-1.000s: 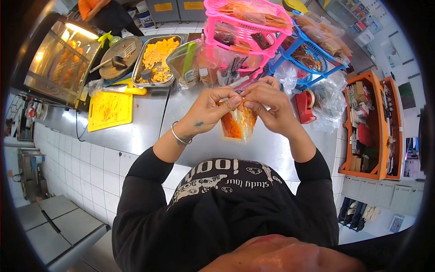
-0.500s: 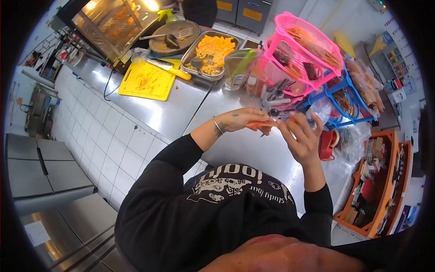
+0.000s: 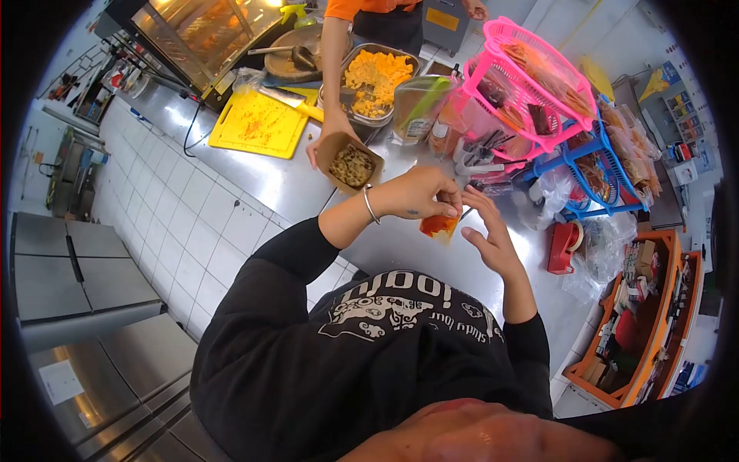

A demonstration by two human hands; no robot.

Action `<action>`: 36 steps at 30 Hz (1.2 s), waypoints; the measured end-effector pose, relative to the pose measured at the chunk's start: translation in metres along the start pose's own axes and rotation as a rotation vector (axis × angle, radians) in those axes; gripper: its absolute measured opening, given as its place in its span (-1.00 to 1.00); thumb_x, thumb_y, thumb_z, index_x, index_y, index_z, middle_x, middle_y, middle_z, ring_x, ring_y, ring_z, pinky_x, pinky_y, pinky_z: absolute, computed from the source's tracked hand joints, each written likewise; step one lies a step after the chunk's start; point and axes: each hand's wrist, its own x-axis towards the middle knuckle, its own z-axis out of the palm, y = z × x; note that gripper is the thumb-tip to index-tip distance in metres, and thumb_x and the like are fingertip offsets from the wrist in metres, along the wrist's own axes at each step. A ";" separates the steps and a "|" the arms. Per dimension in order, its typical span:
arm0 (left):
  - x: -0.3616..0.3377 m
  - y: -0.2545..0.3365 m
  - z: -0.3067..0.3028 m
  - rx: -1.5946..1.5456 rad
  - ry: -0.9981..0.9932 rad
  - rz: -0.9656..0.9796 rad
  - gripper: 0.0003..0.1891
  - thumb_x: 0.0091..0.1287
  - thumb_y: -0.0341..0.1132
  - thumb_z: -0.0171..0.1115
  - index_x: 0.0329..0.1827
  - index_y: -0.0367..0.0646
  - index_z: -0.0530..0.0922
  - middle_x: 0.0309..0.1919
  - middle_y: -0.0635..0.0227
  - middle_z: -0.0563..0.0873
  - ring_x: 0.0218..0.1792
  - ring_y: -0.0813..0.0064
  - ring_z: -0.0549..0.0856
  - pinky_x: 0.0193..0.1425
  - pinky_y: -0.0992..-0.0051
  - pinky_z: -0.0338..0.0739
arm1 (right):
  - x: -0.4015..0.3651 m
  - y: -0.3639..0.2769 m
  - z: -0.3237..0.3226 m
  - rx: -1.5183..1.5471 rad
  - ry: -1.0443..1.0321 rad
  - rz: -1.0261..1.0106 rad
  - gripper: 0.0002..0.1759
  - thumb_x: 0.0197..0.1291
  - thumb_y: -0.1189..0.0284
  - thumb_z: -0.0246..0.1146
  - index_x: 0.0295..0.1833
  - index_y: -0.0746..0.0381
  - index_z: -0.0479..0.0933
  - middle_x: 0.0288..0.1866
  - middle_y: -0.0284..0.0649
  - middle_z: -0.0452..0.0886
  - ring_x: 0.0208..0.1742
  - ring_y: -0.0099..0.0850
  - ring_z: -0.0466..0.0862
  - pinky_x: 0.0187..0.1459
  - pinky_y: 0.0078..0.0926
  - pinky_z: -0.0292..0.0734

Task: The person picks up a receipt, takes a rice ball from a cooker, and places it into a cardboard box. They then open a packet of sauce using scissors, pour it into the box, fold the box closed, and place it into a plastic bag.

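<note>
My left hand (image 3: 426, 192), with a metal bangle on its wrist, pinches the top of a small clear sachet (image 3: 439, 225) of red-orange sauce. The sachet hangs below the fingertips over the steel counter. My right hand (image 3: 493, 237) is beside it, fingers apart and stretched out, their tips close to the left fingertips. Left of my hands, a co-worker's hand (image 3: 336, 128) holds a brown paper box (image 3: 368, 160) containing seasoned, rice-like food over the counter.
Behind are a yellow cutting board (image 3: 258, 129), a knife (image 3: 296, 102) and a metal tray (image 3: 377, 122) of yellow food. A pink basket (image 3: 531, 142), blue rack (image 3: 573, 173) and red tape dispenser (image 3: 564, 250) stand to the right. An orange shelf (image 3: 612, 385) stands lower right.
The co-worker's arm has come in from the back with the paper box. My left hand has turned, so the sachet now hangs down. My right hand has moved slightly left and lower.
</note>
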 end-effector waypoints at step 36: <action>0.001 -0.007 0.031 -0.379 0.153 0.166 -0.77 0.42 -0.20 0.26 -0.22 -0.22 0.68 -0.32 0.35 0.63 -0.19 0.43 0.55 0.06 0.43 0.40 | 0.009 -0.022 -0.010 -0.123 0.182 -0.206 -0.96 0.29 0.48 0.25 -0.24 0.18 0.55 -0.29 -0.33 0.53 -0.03 -0.34 0.56 0.21 -0.22 0.08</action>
